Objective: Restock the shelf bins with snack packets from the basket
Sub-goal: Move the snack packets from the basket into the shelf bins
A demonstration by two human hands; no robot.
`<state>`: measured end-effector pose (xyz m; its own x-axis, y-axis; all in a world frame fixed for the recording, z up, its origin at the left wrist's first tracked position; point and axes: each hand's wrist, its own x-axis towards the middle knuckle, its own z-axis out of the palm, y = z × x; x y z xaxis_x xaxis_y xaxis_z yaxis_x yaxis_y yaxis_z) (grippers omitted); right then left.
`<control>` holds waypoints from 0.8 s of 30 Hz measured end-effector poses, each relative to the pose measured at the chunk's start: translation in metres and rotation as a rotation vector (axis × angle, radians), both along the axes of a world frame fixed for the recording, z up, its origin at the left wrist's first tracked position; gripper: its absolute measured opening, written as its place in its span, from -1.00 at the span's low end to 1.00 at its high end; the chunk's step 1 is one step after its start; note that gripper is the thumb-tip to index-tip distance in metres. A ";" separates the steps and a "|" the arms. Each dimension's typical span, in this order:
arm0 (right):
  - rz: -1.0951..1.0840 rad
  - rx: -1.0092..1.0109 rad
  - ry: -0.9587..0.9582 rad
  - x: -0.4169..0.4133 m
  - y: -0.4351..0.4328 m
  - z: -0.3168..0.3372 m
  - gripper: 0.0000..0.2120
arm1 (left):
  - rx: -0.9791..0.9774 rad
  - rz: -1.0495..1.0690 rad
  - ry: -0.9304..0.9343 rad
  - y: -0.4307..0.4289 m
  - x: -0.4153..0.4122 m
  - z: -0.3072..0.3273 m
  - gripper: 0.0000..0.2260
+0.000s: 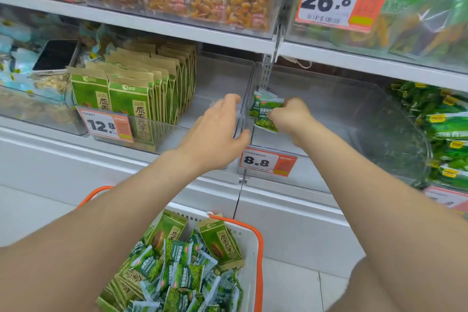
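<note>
A shop: price tags on clear shelf bins of snack packets.

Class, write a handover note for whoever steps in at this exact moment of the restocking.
Left grip: rests on the wall between two bins, holds nothing.
Right grip: holds small packets inside the 8.8 bin.
Basket: on the floor below, with many more small ones and a few large bags.
Done: one handful is in the bin, not yet released; the bin otherwise looks bare.
Left: release, then move over the basket's load.
</note>
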<state>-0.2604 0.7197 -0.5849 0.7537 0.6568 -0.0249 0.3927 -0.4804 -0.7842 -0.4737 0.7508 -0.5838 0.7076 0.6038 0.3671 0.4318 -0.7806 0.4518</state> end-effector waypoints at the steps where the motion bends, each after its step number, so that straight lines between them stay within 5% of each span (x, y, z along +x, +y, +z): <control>1: 0.000 -0.041 -0.035 0.007 0.010 -0.003 -0.79 | 0.018 0.014 0.058 0.004 0.003 -0.001 -0.43; 9: -0.011 -0.347 -0.263 0.020 0.063 -0.003 -0.68 | 0.070 -0.019 0.170 0.026 0.011 0.002 -0.44; 18: -0.174 -0.198 -0.236 0.031 0.073 -0.018 -0.39 | 0.080 -0.039 0.126 0.031 0.016 -0.005 -0.54; 24: 0.007 -0.338 -0.312 0.027 0.068 -0.014 -0.72 | 0.094 -0.038 0.111 0.029 0.015 -0.005 -0.66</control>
<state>-0.2335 0.7874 -0.5990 0.7548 0.6559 -0.0112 0.5891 -0.6853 -0.4282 -0.4590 0.7797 -0.5888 0.7690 0.5420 0.3389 0.4442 -0.8343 0.3265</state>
